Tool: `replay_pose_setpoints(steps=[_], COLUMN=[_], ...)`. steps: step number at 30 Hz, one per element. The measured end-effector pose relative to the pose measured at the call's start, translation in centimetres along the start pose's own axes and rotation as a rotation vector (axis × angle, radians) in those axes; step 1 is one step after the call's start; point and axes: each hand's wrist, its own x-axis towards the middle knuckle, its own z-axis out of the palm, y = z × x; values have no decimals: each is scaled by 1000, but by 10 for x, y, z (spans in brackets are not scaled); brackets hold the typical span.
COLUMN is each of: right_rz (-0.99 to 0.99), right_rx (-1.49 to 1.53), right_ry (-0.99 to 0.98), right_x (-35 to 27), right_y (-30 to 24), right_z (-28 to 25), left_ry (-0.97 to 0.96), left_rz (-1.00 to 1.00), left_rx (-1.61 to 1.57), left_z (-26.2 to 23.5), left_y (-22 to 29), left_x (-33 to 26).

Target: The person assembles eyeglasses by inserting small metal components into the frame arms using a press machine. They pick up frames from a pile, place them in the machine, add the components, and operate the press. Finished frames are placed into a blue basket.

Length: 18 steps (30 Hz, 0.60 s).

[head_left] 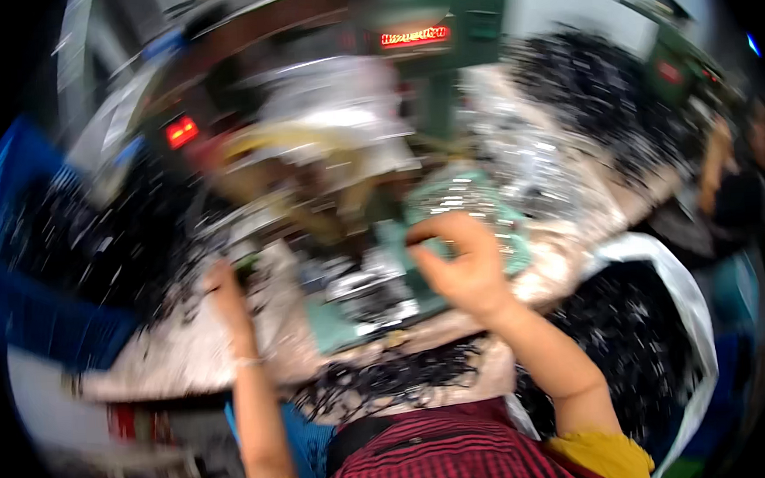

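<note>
My right hand (464, 260) is over a light green tray (518, 250) of small shiny pieces. Its thumb and forefinger curl toward each other in a pinch; anything between the tips is too blurred to make out. On the other side, my left hand (223, 288) is at the edge of a heap of small black glossy pieces (128, 237), its fingers smeared by motion. Between the hands stands a green machine (445, 117) with a metal block (373, 292) at its base. Motion blur hides the finer detail.
A blue crate (63, 315) stands at the left. Black looped pieces (391, 374) lie along the near table edge. At the right is a white sack (703, 324) full of black pieces, with another black heap (597, 94) behind. A co-worker's arm (712, 162) shows at far right.
</note>
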Motion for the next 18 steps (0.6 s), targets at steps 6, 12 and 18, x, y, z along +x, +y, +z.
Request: replay_pose_setpoints(steps=[6,12,18], right_rz=[7,-338,-4], right_rx=[52,-51,323], right_ry=[121,183,200], right_x=[-5,14,-10], right_y=[7,-7,-14], right_z=[22,30,58], left_ry=[2,-83,-17], left_rz=[-388,104,628], left_rx=[-1077,-1072,-664], left_z=[-16,-75,-99], left_y=[117,257,314], left_x=[-105,-99,-113])
